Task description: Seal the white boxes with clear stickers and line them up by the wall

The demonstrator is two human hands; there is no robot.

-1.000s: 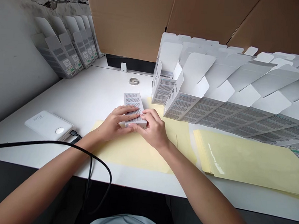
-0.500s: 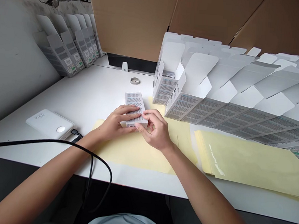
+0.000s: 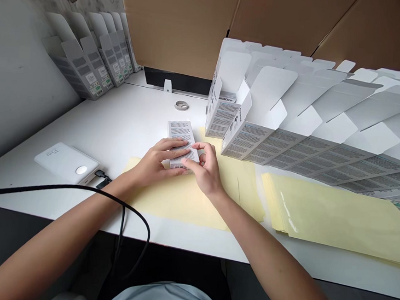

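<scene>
A small white printed box (image 3: 181, 131) lies flat on the yellow sheet and the white table, between both hands. My left hand (image 3: 155, 161) rests on it from the left, fingers across its printed top and thumb along the near end. From the right, my right hand (image 3: 208, 169) grips the near right corner of the box, with thumb and forefinger bent around it. The yellow sheet (image 3: 181, 208) spreads beneath both hands.
Open white and grey cartons (image 3: 249, 140) stand in rows at the right, more cartons (image 3: 88, 74) against the left wall. Yellow sheets (image 3: 336, 216) are stacked front right. A power bank (image 3: 64, 161), a black cable (image 3: 62, 186) and a ring (image 3: 182, 105) are also there.
My right thumb has moved off the near end of the box toward its near right corner. The view has shifted slightly. My left hand stays on the box.
</scene>
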